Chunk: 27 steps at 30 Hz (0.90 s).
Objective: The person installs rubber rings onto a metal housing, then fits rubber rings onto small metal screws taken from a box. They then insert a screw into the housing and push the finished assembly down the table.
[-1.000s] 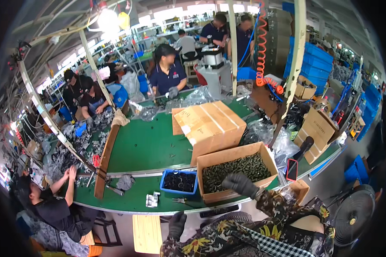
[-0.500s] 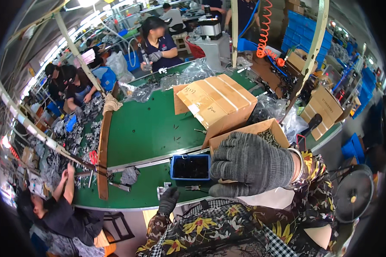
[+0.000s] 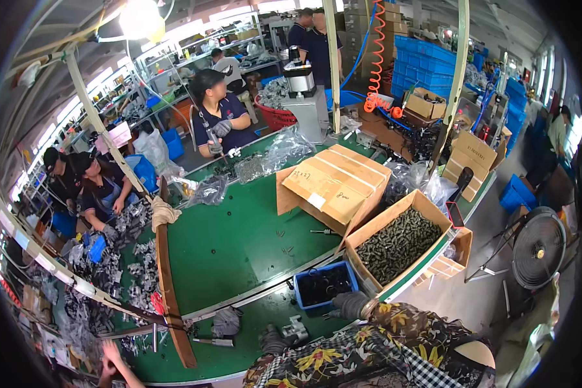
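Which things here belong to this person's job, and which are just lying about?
Seemingly in the job, near the hands:
- silver metal part, by the left hand
- blue tray, by the right hand
- cardboard box of dark parts

Probably just lying or standing about:
- crumpled grey bundle
- black fan

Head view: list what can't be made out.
In the head view:
Right dark grey fabric-gloved hand: palm hidden by its back; grip unclear.
Left hand, gloved alike: palm hidden by its back.
Black parts in rectangular blue plastic bin: too small to count.
Co-worker's bare hands: body mostly cut off by lower edge.
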### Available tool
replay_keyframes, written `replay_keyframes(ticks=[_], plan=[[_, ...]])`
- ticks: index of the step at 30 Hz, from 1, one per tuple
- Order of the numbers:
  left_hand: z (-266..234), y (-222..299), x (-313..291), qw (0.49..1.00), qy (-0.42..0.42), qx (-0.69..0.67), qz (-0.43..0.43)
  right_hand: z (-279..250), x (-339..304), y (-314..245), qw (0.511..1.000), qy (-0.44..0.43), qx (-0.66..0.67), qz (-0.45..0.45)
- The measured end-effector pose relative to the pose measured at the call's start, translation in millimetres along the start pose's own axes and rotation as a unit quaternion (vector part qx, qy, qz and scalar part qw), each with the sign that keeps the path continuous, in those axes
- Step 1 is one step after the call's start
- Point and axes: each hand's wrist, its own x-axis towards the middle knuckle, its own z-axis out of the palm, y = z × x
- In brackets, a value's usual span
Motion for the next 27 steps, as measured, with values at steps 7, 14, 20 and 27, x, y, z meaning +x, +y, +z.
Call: replay_keyframes(ticks=[7, 14, 20, 27], plan=[[-41.4, 20.6, -6.4, 0.996, -0.067, -0.048, 0.032, 72.3, 32.1, 1.5, 0.994, -0.009, 0.021, 0.102], [-57.0, 32.7, -16.8, 0.97, -0.111, -0.211, 0.039, 92.3, 34.0, -2.8, 0.989, 0.033, -0.004, 0.146], [-39.8, 47.2, -11.1, 0.927, -0.135, -0.345, 0.065, 80.8, 43.0, 4.3, 0.988, -0.042, 0.004, 0.147], [-29.3, 43.5, -23.7, 0.896, -0.145, -0.41, 0.088, 94.4, 35.2, 1.7, 0.991, -0.006, -0.017, 0.136]])
